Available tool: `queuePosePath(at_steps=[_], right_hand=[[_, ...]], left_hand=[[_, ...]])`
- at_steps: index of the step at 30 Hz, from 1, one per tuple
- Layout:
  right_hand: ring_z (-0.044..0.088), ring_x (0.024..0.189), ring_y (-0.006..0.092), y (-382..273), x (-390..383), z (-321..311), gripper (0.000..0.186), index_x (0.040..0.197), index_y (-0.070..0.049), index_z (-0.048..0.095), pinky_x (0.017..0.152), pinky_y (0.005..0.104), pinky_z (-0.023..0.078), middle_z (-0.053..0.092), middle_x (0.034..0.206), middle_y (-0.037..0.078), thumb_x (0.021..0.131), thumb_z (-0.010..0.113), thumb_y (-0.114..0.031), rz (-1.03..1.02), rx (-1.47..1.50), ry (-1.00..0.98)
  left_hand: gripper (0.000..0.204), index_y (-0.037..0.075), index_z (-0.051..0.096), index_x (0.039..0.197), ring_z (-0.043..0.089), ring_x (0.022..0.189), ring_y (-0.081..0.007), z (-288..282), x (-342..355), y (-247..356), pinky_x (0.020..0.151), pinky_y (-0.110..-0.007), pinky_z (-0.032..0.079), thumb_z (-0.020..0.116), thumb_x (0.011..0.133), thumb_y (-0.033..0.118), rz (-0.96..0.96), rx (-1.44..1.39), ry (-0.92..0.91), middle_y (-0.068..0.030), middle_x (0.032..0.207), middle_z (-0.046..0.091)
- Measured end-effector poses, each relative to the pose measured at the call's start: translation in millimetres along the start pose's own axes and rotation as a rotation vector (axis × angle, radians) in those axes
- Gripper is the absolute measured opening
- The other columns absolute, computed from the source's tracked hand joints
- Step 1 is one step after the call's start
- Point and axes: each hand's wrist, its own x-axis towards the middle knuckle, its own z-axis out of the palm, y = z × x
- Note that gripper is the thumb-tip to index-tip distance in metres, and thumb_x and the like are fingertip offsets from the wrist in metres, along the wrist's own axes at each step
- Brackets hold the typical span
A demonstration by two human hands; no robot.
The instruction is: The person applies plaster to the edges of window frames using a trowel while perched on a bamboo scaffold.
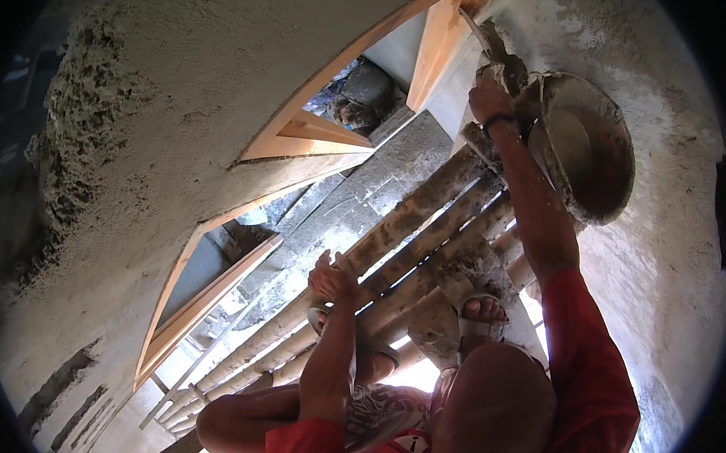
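My right hand [489,99] reaches up to the far right, closed around a trowel [476,32]. Dark mortar [503,57] clings around the tool, whose thin edge lies close to the top end of a wooden window frame [442,41]. Just right of that wrist is a crusted round bucket [624,150] with greyish mix inside, tilted in view. My left hand [333,278] is in mid-air over the poles, above my knee and foot, its fingers loosely bent and apart, holding nothing.
I squat on a scaffold of round wooden poles [411,212] with gaps between them. Rough plastered wall [172,113] curves along the left, with triangular wood-framed openings. Another plastered wall [665,278] rises on the right. Blocks and paving [412,155] show far below.
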Motion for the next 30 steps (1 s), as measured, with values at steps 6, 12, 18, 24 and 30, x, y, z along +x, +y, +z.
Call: queuePosePath(at_steps=[6, 12, 18, 24, 30], right_hand=[[0.058, 0.109, 0.0479, 11, 11, 2, 0.043, 0.123, -0.004, 0.043, 0.096, 0.0549, 0.044, 0.060, 0.115, 0.032, 0.085, 0.050, -0.024, 0.006, -0.025, -0.074], [0.056, 0.117, 0.0426, -9, 43, 4, 0.047, 0.127, 0.002, 0.047, 0.100, 0.0509, 0.045, 0.057, 0.125, 0.029, 0.086, 0.048, -0.021, 0.051, -0.086, -0.206], [0.056, 0.114, 0.0458, -34, 8, 1, 0.043, 0.123, -0.001, 0.047, 0.098, 0.0524, 0.044, 0.060, 0.120, 0.029, 0.086, 0.048, -0.023, 0.065, 0.078, -0.110], [0.058, 0.108, 0.0479, 6, 9, -5, 0.040, 0.118, -0.006, 0.043, 0.095, 0.0563, 0.043, 0.062, 0.112, 0.030, 0.084, 0.052, -0.025, 0.048, 0.050, 0.012], [0.060, 0.096, 0.0504, -26, -24, -48, 0.036, 0.114, -0.006, 0.044, 0.087, 0.0589, 0.046, 0.064, 0.099, 0.033, 0.085, 0.054, -0.025, -0.055, 0.148, 0.199]], left_hand=[[0.028, 0.012, 0.071, 0.100, 0.061, 0.090, -0.0295, -5, 1, 6, 0.090, -0.043, 0.041, 0.067, 0.080, 0.030, -0.031, -0.045, -0.055, -0.0095, 0.087, 0.070], [0.026, 0.013, 0.071, 0.102, 0.060, 0.089, -0.0289, 1, -1, 5, 0.089, -0.043, 0.041, 0.066, 0.082, 0.028, -0.019, -0.041, -0.047, -0.0097, 0.089, 0.070], [0.028, 0.010, 0.071, 0.101, 0.061, 0.090, -0.0294, 6, 3, -23, 0.090, -0.042, 0.042, 0.066, 0.081, 0.029, -0.009, -0.097, 0.010, -0.0102, 0.089, 0.070], [0.028, 0.009, 0.069, 0.103, 0.061, 0.089, -0.0298, -3, -2, 8, 0.089, -0.042, 0.043, 0.067, 0.081, 0.026, -0.016, -0.068, -0.078, -0.0112, 0.092, 0.070], [0.026, 0.010, 0.069, 0.102, 0.061, 0.089, -0.0289, -7, 1, 0, 0.086, -0.042, 0.044, 0.067, 0.081, 0.026, -0.032, -0.067, -0.040, -0.0104, 0.091, 0.070]])
